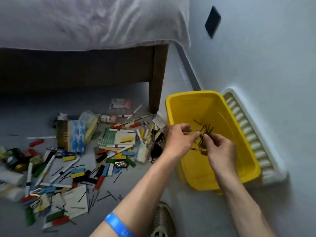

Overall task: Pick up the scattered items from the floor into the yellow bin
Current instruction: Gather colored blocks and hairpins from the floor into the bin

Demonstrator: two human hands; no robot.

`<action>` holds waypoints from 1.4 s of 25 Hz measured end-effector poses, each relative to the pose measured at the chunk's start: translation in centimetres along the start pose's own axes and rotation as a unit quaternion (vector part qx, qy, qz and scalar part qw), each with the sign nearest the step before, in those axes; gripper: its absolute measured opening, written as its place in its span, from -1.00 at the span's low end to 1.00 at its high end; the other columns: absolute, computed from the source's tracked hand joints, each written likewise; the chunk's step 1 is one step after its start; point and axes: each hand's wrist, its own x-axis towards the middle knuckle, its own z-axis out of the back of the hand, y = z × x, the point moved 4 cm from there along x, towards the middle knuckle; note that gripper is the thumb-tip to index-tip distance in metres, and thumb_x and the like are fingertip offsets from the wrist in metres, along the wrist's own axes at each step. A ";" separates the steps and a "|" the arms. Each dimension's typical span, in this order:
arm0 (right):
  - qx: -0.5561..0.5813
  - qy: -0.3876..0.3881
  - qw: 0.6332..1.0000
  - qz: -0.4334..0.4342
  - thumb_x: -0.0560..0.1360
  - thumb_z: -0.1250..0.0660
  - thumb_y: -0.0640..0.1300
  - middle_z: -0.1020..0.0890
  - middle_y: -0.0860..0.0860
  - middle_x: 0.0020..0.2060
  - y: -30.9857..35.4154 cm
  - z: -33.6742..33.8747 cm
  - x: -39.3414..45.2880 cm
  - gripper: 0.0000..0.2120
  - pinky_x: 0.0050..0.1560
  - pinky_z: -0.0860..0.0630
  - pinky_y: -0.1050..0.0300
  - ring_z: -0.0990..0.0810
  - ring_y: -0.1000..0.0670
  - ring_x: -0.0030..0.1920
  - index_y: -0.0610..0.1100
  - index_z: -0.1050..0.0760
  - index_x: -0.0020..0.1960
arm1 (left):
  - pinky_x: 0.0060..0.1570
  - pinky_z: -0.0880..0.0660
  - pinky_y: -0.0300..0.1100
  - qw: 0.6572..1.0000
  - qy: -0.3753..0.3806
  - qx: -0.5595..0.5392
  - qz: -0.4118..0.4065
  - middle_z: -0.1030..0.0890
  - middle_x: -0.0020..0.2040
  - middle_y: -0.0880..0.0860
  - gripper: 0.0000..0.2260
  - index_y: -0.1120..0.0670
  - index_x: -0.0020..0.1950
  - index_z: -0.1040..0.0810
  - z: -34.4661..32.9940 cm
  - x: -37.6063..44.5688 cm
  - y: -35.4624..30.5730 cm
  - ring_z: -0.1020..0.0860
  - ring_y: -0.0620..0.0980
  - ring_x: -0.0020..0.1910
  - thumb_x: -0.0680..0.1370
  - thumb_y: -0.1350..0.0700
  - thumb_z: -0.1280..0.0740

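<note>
The yellow bin (pixel 242 147) stands on the grey floor at the right. Both hands hover over its open top. My left hand (pixel 179 139) and my right hand (pixel 220 149) meet fingertip to fingertip, pinching a small bunch of thin dark hairpins (pixel 201 142). More hairpins (pixel 206 128) lie on the bin's bottom. A scattered pile (pixel 77 151) covers the floor to the left: coloured flat blocks, white pens, cards, a booklet (pixel 75 135), jars (pixel 13 159) and loose hairpins (pixel 102 197).
A bed with a grey sheet and a dark wooden leg (pixel 157 79) stands behind the pile. A white ribbed tray (pixel 256 139) leans between the bin and the wall. My shoe (pixel 162 219) is at the bottom, and a blue wristband (pixel 118 224) is on my left arm.
</note>
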 end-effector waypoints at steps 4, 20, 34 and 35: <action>-0.125 0.045 0.991 -0.006 0.54 -0.37 0.00 -0.51 -0.17 0.33 -0.8 -1.7 0.1 -0.46 0.29 -0.45 -0.05 -0.48 -0.16 0.33 -0.22 -0.37 0.43 | 0.17 -0.48 -0.22 0.998 -0.022 -0.048 -0.016 -0.54 0.32 -0.01 -0.58 0.07 0.42 -0.44 1.7 -0.5 2.0 -0.51 -0.13 0.22 0.56 0.13 -0.36; -0.300 0.190 0.931 -0.087 0.35 -0.46 0.28 -0.16 -0.11 0.52 -9.5 -25.2 -1.5 -0.01 0.30 -0.38 -0.20 -0.24 -0.26 0.45 0.04 0.03 0.56 | -0.17 -0.35 -0.44 0.964 -0.155 0.070 0.203 -0.54 0.03 -0.17 -0.70 -0.05 0.26 -0.57 15.8 -2.6 25.3 -0.49 -0.20 -0.03 0.55 0.18 -0.32; 0.183 0.079 0.975 -0.094 0.25 -0.48 -0.16 -0.66 0.03 -0.10 -3.5 -17.6 -3.8 -0.57 -0.18 -0.63 -0.01 -0.67 -0.02 -0.15 0.12 -0.43 0.02 | -0.16 -0.46 -0.37 0.962 -0.225 -0.073 0.136 -0.65 -0.05 -0.14 -0.74 -0.15 -0.03 -0.59 13.8 -1.7 19.6 -0.59 -0.23 -0.06 0.55 0.24 -0.33; 0.207 0.045 0.975 -0.071 0.24 -0.49 -0.16 -0.67 0.06 -0.13 -2.0 -14.9 -3.6 -0.58 -0.22 -0.63 0.04 -0.67 0.02 -0.17 0.11 -0.44 0.01 | -0.18 -0.45 -0.40 0.966 -0.216 -0.074 0.121 -0.65 -0.06 -0.15 -0.73 -0.16 -0.05 -0.59 13.1 -1.8 18.0 -0.58 -0.24 -0.07 0.54 0.25 -0.33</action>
